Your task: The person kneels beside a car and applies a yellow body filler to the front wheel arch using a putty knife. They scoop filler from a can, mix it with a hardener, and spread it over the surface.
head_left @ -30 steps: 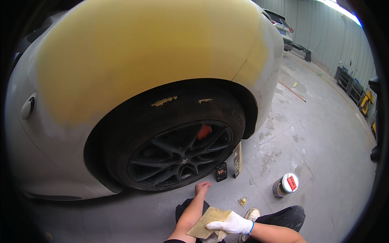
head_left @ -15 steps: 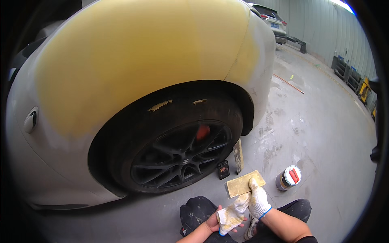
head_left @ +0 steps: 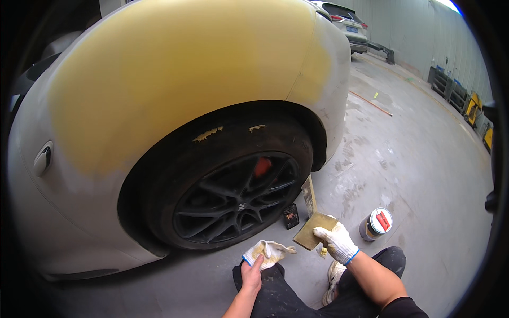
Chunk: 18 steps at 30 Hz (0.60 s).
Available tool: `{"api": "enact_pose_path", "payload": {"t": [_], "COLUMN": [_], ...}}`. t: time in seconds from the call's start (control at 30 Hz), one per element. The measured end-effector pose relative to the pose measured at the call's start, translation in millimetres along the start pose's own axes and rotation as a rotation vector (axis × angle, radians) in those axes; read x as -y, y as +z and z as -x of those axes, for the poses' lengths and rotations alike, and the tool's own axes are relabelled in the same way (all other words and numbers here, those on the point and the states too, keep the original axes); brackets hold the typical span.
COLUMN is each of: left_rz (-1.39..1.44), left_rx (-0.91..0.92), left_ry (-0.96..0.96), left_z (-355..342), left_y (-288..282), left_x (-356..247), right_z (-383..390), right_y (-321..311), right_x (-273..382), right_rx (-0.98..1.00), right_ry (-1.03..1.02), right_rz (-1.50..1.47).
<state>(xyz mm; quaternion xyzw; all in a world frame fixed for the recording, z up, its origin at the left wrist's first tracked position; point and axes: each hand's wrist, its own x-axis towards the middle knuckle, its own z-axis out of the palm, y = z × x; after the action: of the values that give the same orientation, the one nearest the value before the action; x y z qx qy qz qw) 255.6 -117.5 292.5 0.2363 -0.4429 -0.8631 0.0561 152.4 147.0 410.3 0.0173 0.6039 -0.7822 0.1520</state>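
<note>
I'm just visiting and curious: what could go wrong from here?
The left hand is bare, holding a white glove instead of wearing it, so it might get soiled. The phone sits beside the tire, near the flat tan pad in the gloved right hand, and could get knocked. The can near the right knee might get bumped.

Here's the grey floor (head_left: 424,175), scuffed with pale smears, and look what it carries: the car's tyre (head_left: 159,209), a black smartphone (head_left: 291,216) upright beside it, a narrow board (head_left: 309,195) standing close, a round tin (head_left: 370,231), a yellow lump (head_left: 323,252), a pale sneaker (head_left: 333,281), and farther off, an orange-red rod (head_left: 370,103)
</note>
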Motion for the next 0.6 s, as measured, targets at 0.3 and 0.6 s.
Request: {"api": "enact_pose_path", "payload": {"t": [0.3, 0.6], "left_rz": [-0.425, -0.345], "left_rx": [0.252, 0.288], "left_ry": [0.275, 0.011], "left_z": [17, 12], "left_y": [39, 59], "left_x": [46, 79], "right_z": [8, 19], "right_y": [1, -32], "right_x": [-56, -54], "right_rx": [0.059, -0.351], "right_ry": [0.164, 0.468], "right_rz": [0.316, 0.083]}}
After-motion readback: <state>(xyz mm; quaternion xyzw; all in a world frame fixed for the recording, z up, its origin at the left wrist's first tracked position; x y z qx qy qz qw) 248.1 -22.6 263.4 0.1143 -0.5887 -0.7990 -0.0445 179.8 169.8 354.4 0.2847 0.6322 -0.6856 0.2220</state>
